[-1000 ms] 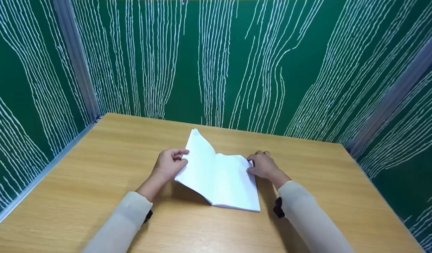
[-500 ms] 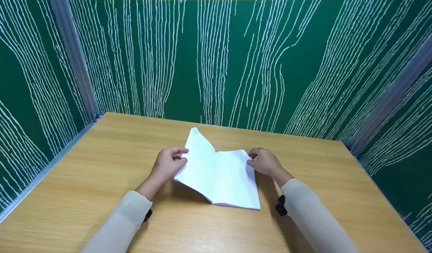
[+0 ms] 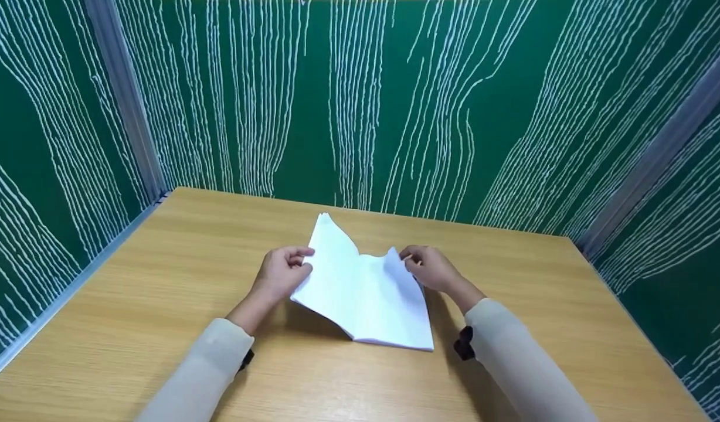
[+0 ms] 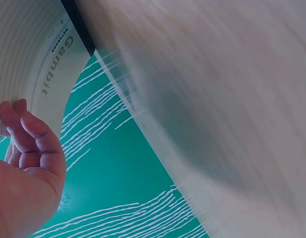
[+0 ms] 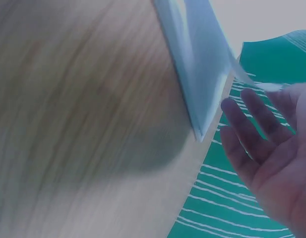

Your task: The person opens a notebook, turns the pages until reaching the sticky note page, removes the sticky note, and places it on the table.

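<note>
An open notebook with whitish pages lies in the middle of the table, its left half raised and tilted. My left hand grips that half by its outer edge, thumb on the page side. Lines and the printed words "Gambit" and "NOTEBOOK" show on its cover in the left wrist view, where the left hand holds it from behind. On the right half, my right hand pinches the far outer corner of a page, which curls up. Its other fingers stay loosely spread in the right wrist view.
The wooden table extends around the notebook. Green walls with white wavy lines enclose its back and sides, with grey posts at the corners. Dark objects sit under both sleeve cuffs, the right one plainer to see.
The right hand first lifted the right page's far corner, then moved slightly left, so the page now curls inward. The left hand and the raised left half have stayed in place.
</note>
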`<state>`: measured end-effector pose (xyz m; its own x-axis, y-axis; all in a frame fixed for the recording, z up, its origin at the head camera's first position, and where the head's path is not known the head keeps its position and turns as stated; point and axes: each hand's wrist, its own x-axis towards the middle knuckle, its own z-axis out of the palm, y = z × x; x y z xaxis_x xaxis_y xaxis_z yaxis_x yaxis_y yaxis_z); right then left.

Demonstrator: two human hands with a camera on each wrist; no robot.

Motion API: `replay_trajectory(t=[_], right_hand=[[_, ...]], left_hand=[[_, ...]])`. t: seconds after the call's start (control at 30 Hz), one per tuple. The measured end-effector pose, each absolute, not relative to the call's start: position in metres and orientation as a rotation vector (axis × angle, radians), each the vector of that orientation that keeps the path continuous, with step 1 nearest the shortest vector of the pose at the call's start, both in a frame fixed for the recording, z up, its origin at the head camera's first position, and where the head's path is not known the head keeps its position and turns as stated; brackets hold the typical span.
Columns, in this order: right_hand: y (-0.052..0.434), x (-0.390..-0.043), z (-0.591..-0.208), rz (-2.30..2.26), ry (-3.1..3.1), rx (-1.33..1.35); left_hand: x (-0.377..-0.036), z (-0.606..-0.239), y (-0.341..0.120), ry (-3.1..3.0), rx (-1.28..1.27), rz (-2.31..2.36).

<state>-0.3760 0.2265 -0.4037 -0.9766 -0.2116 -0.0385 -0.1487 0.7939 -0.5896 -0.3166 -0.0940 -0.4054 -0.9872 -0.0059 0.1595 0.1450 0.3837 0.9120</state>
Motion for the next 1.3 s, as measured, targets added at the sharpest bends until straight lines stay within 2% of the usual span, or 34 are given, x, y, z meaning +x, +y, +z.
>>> replay_trajectory(t=[0.63,1.03,1.3], right_hand=[[0.19,-0.358,-0.401,-0.976,2.871,-0.675],[0.168,-0.344,-0.399,-0.684,2.913,-0.826],[0.155,-0.339,-0.396,-0.67,2.858,-0.83]], left_hand=[[-0.317,-0.408,-0.093,-2.459,-0.145,-1.68],[-0.317,-0.407,-0.093,-2.466,-0.141,-1.686],[-0.317,-0.406,-0.092,-2.477,-0.116,-1.693]])
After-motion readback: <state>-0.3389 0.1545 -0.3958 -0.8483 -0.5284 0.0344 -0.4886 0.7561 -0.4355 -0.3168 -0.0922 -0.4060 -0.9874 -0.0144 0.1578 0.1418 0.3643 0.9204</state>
